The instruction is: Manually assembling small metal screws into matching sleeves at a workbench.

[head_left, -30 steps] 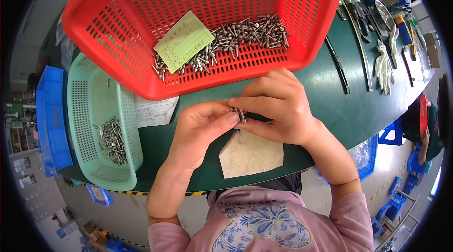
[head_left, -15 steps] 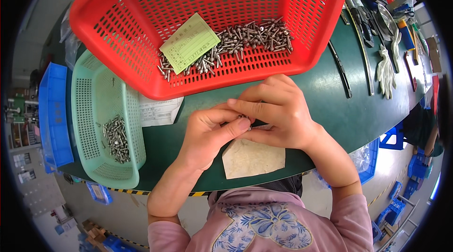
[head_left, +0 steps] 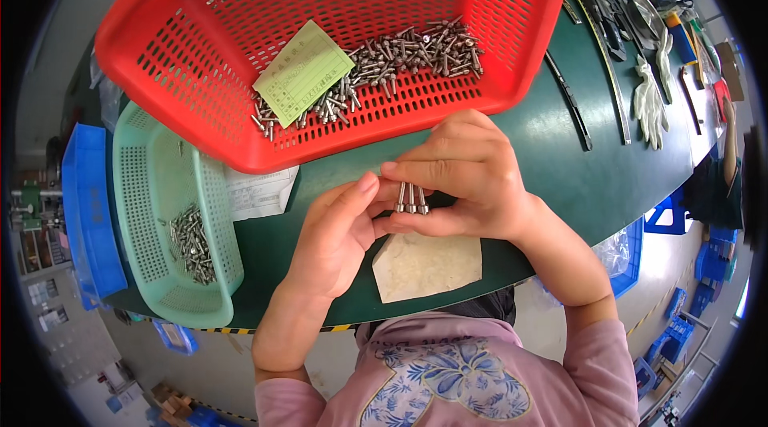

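Three silver screws [head_left: 411, 198] with cylindrical heads stand side by side between my hands, heads toward me. My right hand [head_left: 472, 179] is closed on them, its thumb by the heads and its index finger across the far ends. My left hand [head_left: 332, 231] has its fingers curled behind the screws, supporting them, while its thumb is raised clear of them; those fingertips are partly hidden. Just beyond, a red perforated basket [head_left: 336, 147] holds a heap of similar screws [head_left: 416, 55] and a yellow-green paper card [head_left: 304, 75].
At left stands a green basket [head_left: 228, 227] with more screws [head_left: 190, 243], beside a blue bin [head_left: 92, 211]. A white paper [head_left: 260, 191] lies partly under the red basket. A beige sheet [head_left: 428, 267] is below my hands. White gloves [head_left: 650, 103] and tools lie at right.
My left thumb has lifted off, and three screws now show between my hands. My right hand has shifted slightly. The baskets sit a little farther left in the view.
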The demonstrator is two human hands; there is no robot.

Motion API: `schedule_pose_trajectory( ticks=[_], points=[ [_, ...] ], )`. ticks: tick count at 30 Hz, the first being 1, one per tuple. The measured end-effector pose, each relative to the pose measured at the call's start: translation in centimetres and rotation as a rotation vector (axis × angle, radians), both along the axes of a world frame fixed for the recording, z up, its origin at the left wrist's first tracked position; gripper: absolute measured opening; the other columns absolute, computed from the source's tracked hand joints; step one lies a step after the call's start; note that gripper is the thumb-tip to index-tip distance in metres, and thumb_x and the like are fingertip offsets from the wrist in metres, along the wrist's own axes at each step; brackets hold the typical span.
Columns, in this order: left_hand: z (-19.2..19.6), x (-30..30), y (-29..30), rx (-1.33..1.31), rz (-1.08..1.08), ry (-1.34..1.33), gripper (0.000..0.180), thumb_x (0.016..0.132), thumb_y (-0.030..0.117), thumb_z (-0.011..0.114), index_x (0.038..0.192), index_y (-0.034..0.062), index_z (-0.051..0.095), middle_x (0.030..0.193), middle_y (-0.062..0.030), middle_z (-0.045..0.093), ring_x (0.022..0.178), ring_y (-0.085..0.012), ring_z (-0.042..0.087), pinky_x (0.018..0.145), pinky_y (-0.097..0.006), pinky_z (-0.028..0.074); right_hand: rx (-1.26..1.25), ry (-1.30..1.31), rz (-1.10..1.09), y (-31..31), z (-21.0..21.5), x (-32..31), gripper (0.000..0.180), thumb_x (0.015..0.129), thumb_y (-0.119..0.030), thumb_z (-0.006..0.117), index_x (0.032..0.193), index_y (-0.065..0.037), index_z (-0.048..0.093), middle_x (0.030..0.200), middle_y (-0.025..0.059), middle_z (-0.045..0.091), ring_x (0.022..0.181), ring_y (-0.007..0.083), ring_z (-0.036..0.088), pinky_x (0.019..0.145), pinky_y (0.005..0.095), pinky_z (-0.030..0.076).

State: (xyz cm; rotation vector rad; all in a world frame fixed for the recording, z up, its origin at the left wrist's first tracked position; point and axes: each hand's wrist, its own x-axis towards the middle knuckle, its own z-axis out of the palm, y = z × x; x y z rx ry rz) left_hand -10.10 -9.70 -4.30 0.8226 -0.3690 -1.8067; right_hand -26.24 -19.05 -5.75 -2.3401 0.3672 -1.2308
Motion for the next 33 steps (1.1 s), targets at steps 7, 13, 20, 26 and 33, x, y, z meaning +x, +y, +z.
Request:
schedule_pose_trajectory(
  ticks=[7, 13, 20, 26, 33],
  points=[
    [-0.8, 0.5, 0.5, -0.138, -0.065, -0.020, 0.028, 0.091, 0.010, 0.047, 0.103, -0.0121, 0.058, 0.109, -0.0178, 0.059, 0.099, -0.0227, 0.058, 0.086, -0.034, 0.046, 0.019, -0.055, -0.014, 0.1, 0.1, 0.0, 0.037, 0.057, -0.028, 0.081, 0.086, -0.008, 0.070, 0.073, -0.0004, 0.065, 0.057, 0.0141, 0.054, 0.056, 0.0281, 0.039],
    [-0.6, 0.5, 0.6, -0.147, -0.073, -0.119, 0.026, 0.090, 0.016, 0.048, 0.099, -0.0050, 0.061, 0.106, -0.0200, 0.061, 0.104, -0.0287, 0.057, 0.090, -0.039, 0.046, -0.014, -0.057, 0.013, 0.1, 0.3, 0.0, 0.035, 0.061, -0.028, 0.079, 0.086, -0.006, 0.070, 0.073, 0.0006, 0.065, 0.057, 0.0147, 0.055, 0.056, 0.0283, 0.039],
    [-0.6, 0.4, 0.8, -0.170, -0.074, -0.082, 0.024, 0.091, 0.012, 0.052, 0.098, -0.0083, 0.062, 0.105, -0.0148, 0.060, 0.095, -0.0178, 0.057, 0.081, -0.030, 0.044, 0.010, -0.073, 0.033, 0.1, 0.1, 0.0, 0.034, 0.062, -0.029, 0.078, 0.086, -0.006, 0.070, 0.073, 0.0013, 0.065, 0.056, 0.0156, 0.055, 0.056, 0.0289, 0.039],
    [-0.7, 0.6, 0.9, -0.199, -0.095, -0.159, 0.025, 0.091, 0.014, 0.047, 0.098, -0.0045, 0.061, 0.107, -0.0215, 0.060, 0.101, -0.0281, 0.058, 0.088, -0.038, 0.047, 0.026, -0.077, 0.045, 0.2, 0.2, 0.0, 0.034, 0.062, -0.030, 0.079, 0.085, -0.006, 0.070, 0.073, 0.0021, 0.065, 0.056, 0.0159, 0.054, 0.057, 0.0291, 0.039],
    [0.0, 0.5, 0.0, -0.902, 0.444, -1.483, 0.030, 0.061, 0.001, 0.071, 0.090, 0.0071, 0.066, 0.102, -0.0136, 0.053, 0.093, -0.0277, 0.056, 0.078, -0.034, 0.048, 0.074, -0.083, 0.056, 0.2, 0.3, -0.3, 0.034, 0.062, -0.029, 0.079, 0.085, -0.007, 0.070, 0.075, 0.0022, 0.066, 0.057, 0.0164, 0.055, 0.058, 0.0294, 0.040]
  ],
)
